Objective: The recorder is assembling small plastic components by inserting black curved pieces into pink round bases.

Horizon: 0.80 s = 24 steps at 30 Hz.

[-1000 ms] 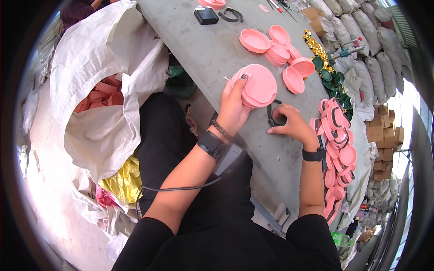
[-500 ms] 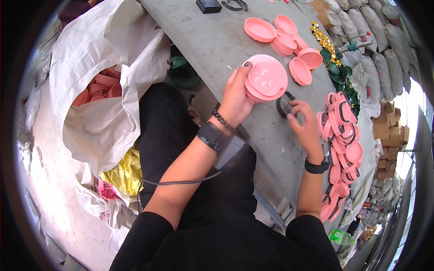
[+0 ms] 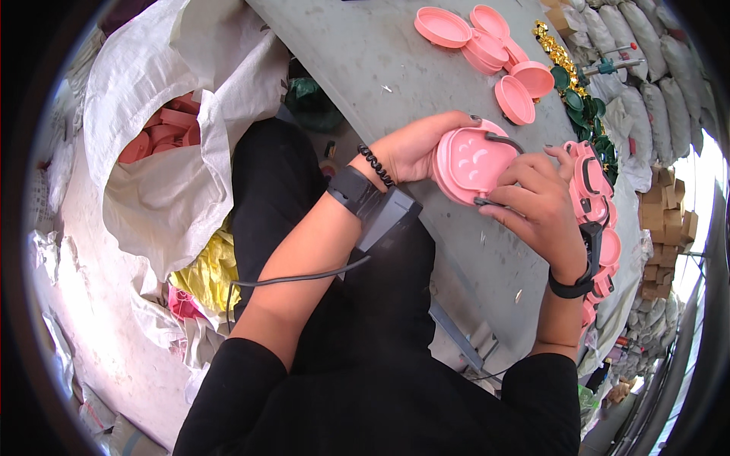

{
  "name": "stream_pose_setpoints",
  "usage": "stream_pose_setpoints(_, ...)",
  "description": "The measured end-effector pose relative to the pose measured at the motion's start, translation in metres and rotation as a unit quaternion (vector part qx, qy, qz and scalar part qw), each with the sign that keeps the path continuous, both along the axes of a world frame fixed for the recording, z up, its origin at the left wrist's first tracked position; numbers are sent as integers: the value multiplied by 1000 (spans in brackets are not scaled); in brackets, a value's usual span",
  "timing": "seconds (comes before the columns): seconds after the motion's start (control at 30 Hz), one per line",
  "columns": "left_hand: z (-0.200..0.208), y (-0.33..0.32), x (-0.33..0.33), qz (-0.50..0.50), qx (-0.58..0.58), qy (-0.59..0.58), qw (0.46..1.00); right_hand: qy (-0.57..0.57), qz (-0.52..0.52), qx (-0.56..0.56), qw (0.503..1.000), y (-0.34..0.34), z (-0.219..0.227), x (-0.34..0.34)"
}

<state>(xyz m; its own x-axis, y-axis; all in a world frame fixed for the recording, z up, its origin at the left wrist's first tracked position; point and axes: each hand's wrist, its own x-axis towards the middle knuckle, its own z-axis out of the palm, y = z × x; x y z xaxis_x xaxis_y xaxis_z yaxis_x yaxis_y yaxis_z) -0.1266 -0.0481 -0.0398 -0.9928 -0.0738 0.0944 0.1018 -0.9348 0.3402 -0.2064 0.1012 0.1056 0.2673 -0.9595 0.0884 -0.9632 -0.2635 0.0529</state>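
Observation:
My left hand [image 3: 418, 148] grips the left edge of a round pink lid [image 3: 470, 169], with the thumb along its far rim. Moulded curved marks show on the lid's raised upper face. A curved black handle [image 3: 503, 141] lies across the right side of the lid, its two ends at the far and near parts of the rim. My right hand [image 3: 536, 197] is closed on this handle, pressing it up against the lid. Its fingers hide the handle's middle, and I cannot tell whether the ends are seated.
Several loose pink lids [image 3: 443, 27] lie farther up the grey table [image 3: 350, 57]. Right of my right hand, pink lids with black handles [image 3: 608, 247] are heaped. Green parts [image 3: 582, 114] and gold pieces [image 3: 553, 47] line the far right. A white sack [image 3: 156, 220] of pink parts stands left.
My right hand has picked the black handle up from the table and brought it left onto the pink lid. My left hand has moved slightly right and nearer with the lid.

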Motion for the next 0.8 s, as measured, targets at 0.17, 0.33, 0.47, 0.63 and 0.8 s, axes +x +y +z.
stream_pose_setpoints(0.17,6,-1,1,-59,-61,-39,996,-5,-23,51,998,-1,-1,-1)
stream_pose_setpoints(0.33,8,-1,0,-92,-127,-17,987,19,57,50,997,-8,-15,4)
stream_pose_setpoints(0.47,15,0,4,-91,-159,-40,982,3,86,50,995,-9,-20,4)
stream_pose_setpoints(0.63,18,5,14,-11,-67,-26,997,-13,39,43,998,-6,-11,-5)
stream_pose_setpoints(0.8,11,1,10,-13,-83,-20,996,-22,57,-9,998,-5,-24,-11)
